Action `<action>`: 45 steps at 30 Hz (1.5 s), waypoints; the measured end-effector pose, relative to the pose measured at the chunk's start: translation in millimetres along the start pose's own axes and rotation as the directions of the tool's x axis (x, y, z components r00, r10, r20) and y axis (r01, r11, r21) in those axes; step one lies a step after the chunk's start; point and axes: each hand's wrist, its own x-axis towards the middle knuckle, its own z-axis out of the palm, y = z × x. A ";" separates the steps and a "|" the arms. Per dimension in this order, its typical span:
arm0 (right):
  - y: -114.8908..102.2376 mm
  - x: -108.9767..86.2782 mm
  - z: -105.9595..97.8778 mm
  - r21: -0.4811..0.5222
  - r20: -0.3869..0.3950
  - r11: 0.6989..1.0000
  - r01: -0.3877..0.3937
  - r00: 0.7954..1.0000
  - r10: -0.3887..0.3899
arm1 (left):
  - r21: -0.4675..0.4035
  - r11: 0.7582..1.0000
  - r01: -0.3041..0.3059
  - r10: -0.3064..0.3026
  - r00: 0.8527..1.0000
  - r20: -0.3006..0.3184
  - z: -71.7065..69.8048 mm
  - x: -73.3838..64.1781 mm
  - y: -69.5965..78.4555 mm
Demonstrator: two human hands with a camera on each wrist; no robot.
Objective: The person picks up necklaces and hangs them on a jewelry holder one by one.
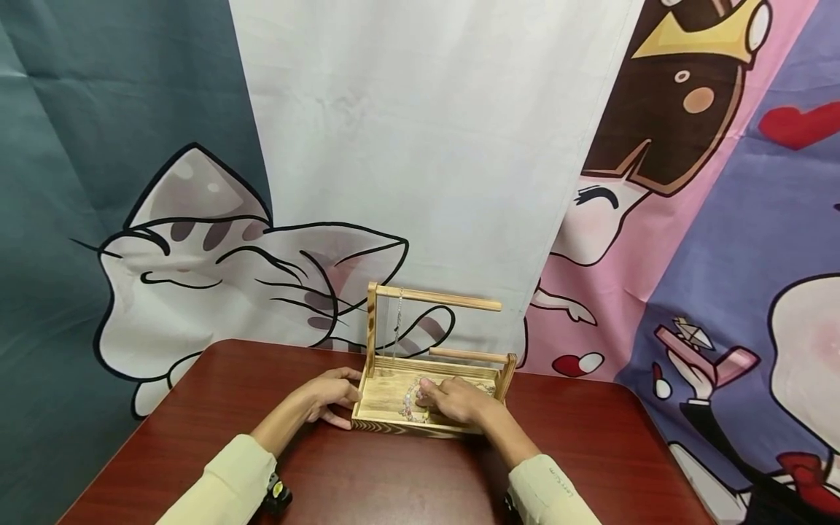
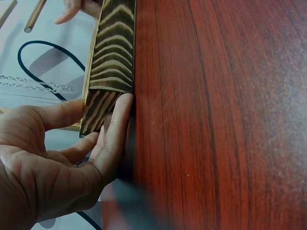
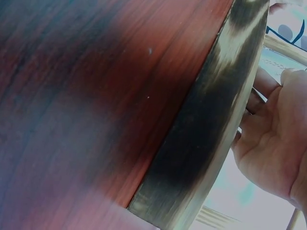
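A wooden jewelry stand (image 1: 420, 430) with a shallow tray base stands on the table. At its left end my left hand (image 1: 333, 395) grips the tray; in the left wrist view the thumb is on the upper rim and the fingers are around the dark-grained end (image 2: 101, 112). My right hand (image 1: 456, 399) reaches over the front wall into the tray. Its thumb and fingers pinch the edge of a beaded bracelet (image 1: 408, 402) in pale and pink tones, which lies in a loop on the tray floor. The right fingertips are hidden behind the wall (image 3: 192, 129) in the right wrist view.
A silvery chain (image 1: 397, 324) hangs from the stand's tall bar (image 1: 440, 297). A lower bar (image 1: 469, 355) extends from the right post. The stand sits near the back of the reddish-brown table (image 1: 394, 481), before a printed cartoon curtain (image 1: 433, 146).
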 end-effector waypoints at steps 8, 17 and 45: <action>0.3 0.7 2.7 0.049 0.020 0.998 0.048 0.999 -0.049 | -0.010 1.000 -0.005 0.005 1.000 0.000 0.8 0.9 -2.1; 2.7 2.8 2.3 0.095 -0.089 0.991 0.093 0.992 -0.084 | -0.001 1.000 -0.008 0.008 1.000 0.003 1.4 1.5 0.0; 68.5 76.3 44.8 -0.116 -0.199 0.993 0.021 0.979 -0.044 | -0.001 1.000 -0.002 0.002 1.000 0.006 0.3 1.7 2.5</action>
